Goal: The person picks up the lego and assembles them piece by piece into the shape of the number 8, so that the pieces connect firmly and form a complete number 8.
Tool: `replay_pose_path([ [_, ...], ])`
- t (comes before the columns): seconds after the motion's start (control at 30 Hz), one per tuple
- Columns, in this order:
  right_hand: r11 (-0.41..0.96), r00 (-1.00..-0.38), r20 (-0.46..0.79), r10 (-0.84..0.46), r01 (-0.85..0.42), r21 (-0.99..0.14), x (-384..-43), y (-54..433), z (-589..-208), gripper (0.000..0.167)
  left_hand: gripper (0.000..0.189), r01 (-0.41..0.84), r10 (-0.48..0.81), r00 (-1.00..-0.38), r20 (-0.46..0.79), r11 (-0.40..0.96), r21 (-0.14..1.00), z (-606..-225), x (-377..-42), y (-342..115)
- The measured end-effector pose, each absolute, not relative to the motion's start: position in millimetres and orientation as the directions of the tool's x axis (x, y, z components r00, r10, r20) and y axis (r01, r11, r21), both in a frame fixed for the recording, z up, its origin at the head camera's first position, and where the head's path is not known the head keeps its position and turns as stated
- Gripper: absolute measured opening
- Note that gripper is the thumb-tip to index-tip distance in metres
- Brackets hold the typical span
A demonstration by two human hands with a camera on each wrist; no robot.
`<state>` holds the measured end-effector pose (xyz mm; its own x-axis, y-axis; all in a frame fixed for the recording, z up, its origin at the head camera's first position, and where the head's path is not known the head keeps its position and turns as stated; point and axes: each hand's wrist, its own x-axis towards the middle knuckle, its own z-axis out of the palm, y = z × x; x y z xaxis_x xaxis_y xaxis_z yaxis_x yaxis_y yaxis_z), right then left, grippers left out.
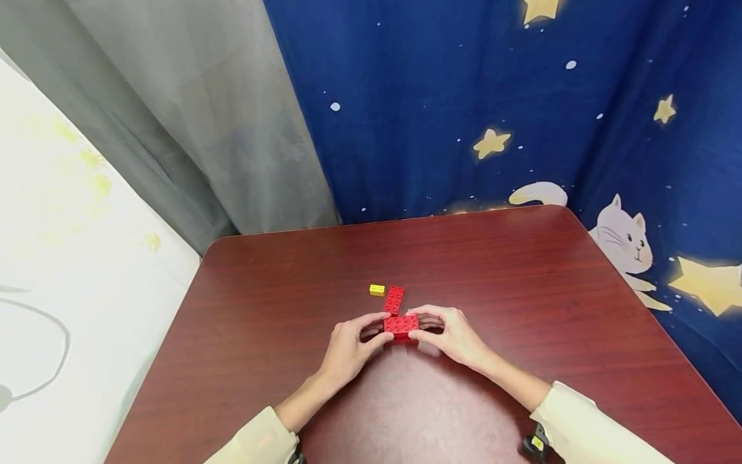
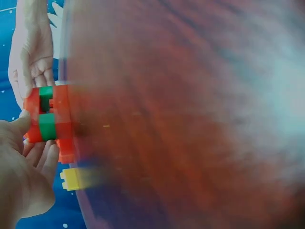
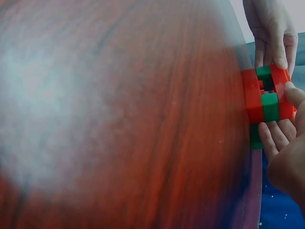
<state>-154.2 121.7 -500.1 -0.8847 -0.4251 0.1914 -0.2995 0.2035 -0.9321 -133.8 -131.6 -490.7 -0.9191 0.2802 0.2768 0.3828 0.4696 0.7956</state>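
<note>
A red toy brick with studs lies on top of two green bricks, which stand apart with a gap between them. Below these is a lower red brick on the table. My left hand holds the top red brick at its left end, thumb in front and fingers behind. At the other end my right hand pinches the same brick between thumb and fingers. Just behind the stack lies another red brick. A small yellow brick sits to its left.
Another green piece shows beside the stack near the right fingers in the right wrist view. The brown wooden table extends to both sides of the hands. Grey and blue curtains hang behind its far edge.
</note>
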Motion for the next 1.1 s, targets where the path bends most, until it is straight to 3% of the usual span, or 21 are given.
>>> replay_pose_path([
  [0.23, 0.192, -0.882, 0.158, -0.444, -0.266, -0.945, -157, 127, -501, 0.033, 0.037, 0.317, 0.273, -0.941, 0.199, 0.508, 0.801, -481, -142, -129],
  [0.47, 0.196, -0.887, 0.153, -0.435, -0.259, -0.946, -159, 128, -503, 0.034, 0.042, 0.260, 0.103, -0.964, 0.245, 0.563, 0.785, -473, -162, -127],
  [0.73, 0.200, -0.894, 0.116, -0.433, -0.221, -0.954, -158, 127, -502, 0.036, 0.056, 0.101, -0.053, -0.984, 0.169, 0.615, 0.782, -485, -185, -128],
  [1.1, 0.192, -0.890, 0.137, -0.435, -0.240, -0.952, -158, 124, -507, 0.036, 0.053, 0.080, -0.068, -0.982, 0.179, 0.703, 0.707, -494, -197, -117],
])
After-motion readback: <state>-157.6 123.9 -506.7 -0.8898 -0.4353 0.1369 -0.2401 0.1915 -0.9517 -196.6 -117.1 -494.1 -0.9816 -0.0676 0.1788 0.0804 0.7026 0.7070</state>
